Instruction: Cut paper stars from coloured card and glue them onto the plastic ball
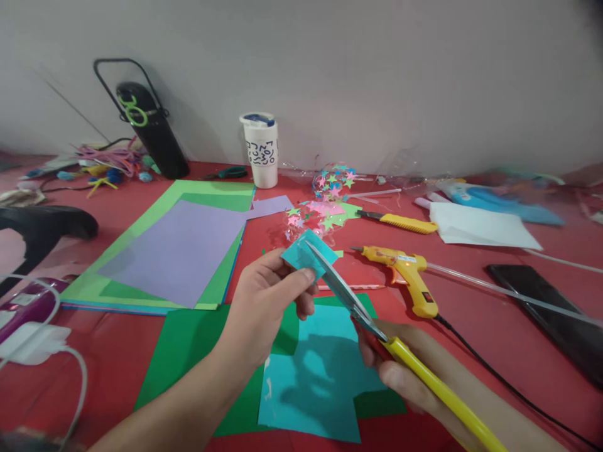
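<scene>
My left hand (pixel 268 301) pinches a small teal paper piece (pixel 301 254) between thumb and fingers, held above the table. My right hand (pixel 405 370) grips yellow-handled scissors (pixel 372 320), whose blades reach up-left and close on that teal piece. Below both hands a larger teal sheet with cut corners (pixel 320 376) lies on a dark green sheet (pixel 188 351) on the red table (pixel 471 326).
A yellow glue gun (pixel 409 273) with a black cord lies right of the scissors. Green and purple paper stack (pixel 174 248) at left, white cup (pixel 260 150) and star cut-outs (pixel 325 213) behind, yellow craft knife (pixel 400 221), white paper (pixel 475 226), black phone (pixel 551 307) at right.
</scene>
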Tool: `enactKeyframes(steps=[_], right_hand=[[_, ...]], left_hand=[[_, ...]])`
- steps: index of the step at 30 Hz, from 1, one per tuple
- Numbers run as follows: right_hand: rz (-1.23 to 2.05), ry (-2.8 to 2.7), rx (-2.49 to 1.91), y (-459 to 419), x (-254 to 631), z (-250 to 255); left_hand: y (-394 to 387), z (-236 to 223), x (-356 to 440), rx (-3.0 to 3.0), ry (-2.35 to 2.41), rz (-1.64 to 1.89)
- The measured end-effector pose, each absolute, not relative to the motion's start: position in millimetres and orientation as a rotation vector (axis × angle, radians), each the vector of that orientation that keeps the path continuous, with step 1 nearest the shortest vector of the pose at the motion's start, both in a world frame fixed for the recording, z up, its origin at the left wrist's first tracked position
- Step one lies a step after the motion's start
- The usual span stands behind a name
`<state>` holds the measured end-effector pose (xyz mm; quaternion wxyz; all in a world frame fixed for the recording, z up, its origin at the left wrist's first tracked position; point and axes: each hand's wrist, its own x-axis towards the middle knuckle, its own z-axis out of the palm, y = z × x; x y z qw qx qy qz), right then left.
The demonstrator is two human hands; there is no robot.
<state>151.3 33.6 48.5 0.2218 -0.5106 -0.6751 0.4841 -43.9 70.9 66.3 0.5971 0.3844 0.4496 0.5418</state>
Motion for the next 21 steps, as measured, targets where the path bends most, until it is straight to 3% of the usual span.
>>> enactKeyframes(steps=[21], right_hand=[[1.508,-1.807,-1.36,36.8,150.0,44.3]], left_hand=[[72.2,64.0,-46.6,0.885,0.949,1.265]])
